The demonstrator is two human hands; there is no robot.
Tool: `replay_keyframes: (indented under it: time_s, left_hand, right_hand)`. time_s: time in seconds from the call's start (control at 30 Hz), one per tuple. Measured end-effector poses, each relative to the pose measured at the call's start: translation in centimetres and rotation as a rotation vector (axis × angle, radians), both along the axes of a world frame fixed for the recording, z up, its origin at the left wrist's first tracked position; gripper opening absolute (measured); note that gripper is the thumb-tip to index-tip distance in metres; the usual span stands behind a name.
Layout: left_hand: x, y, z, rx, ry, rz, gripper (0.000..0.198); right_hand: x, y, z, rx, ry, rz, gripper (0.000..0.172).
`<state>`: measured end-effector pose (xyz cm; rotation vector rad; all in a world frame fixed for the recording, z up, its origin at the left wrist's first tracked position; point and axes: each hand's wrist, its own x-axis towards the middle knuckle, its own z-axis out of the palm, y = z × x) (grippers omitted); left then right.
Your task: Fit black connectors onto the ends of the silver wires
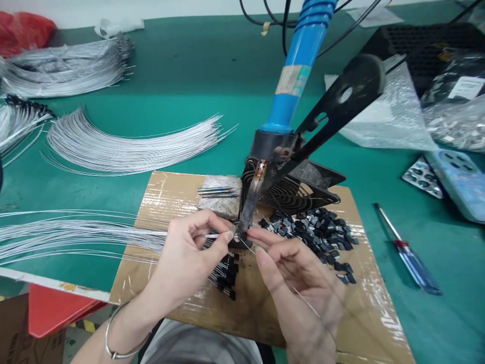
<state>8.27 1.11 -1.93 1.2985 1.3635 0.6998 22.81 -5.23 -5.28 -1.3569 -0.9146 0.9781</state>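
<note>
My left hand [189, 253] pinches the end of a thin white wire [155, 232] between thumb and forefinger, just left of the soldering iron's tip [248, 215]. The blue-handled soldering iron [290, 96] is held tip-down in a black clamp [337, 101]. On the tip's other side, my right hand [303, 283] is closed on a thin strand of solder wire [308, 303] that runs across the palm. Its forefinger reaches a small black piece [243, 236] at the tip; whether it grips that piece is unclear. Wires with black ends [227, 275] lie beneath my left hand.
Small black pieces [322, 235] are heaped right of the iron, before a black fan [295, 189]. A pad with metal rods [220, 205] sits on the cardboard [170, 187]. White wire bundles [125, 149] lie left; a screwdriver [411, 258] and a phone [460, 177] lie right.
</note>
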Motion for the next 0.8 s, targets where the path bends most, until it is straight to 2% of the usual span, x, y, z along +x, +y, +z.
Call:
replay_keyframes:
  time_s: [0.8]
  left_hand:
    - [0.11, 0.06, 0.06, -0.014, 0.019, -0.001, 0.01]
  right_hand:
    - [-0.08, 0.08, -0.48, -0.011, 0.051, -0.004, 0.018]
